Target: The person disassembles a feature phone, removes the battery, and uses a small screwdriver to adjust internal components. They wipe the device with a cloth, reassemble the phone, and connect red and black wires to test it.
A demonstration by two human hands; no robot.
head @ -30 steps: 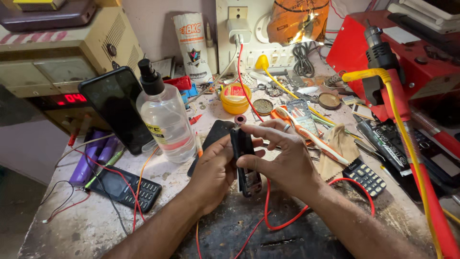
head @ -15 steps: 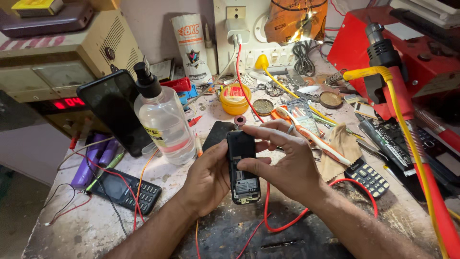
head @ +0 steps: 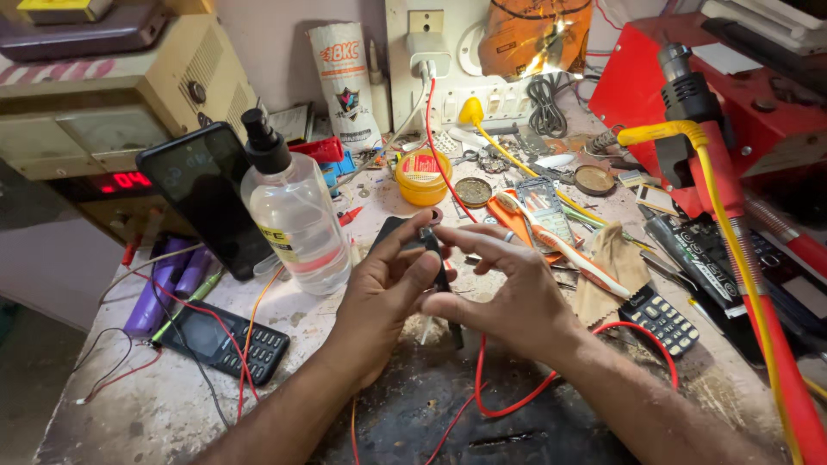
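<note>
Both hands meet over the middle of a cluttered workbench (head: 146, 405), holding a small black keypad phone (head: 439, 267) edge-on between them. My left hand (head: 379, 301) grips its left side, thumb near the top. My right hand (head: 508, 288) pinches the right edge, its other fingers spread above. The phone's face is hidden from view. A red wire (head: 500, 396) loops on the bench below my right wrist.
A clear pump bottle (head: 293, 215) and a leaning black smartphone (head: 207, 194) stand left. A black keypad phone (head: 224, 340) lies front left. A yellow tin (head: 422, 176), toothbrush (head: 551, 237), loose keypad (head: 659, 317), a red stand with hot-air gun (head: 689, 95) and a power supply (head: 103, 112) crowd around.
The phone has turned from face-up to edge-on between my hands. Both hands have shifted slightly up the bench, and my right fingers have spread apart.
</note>
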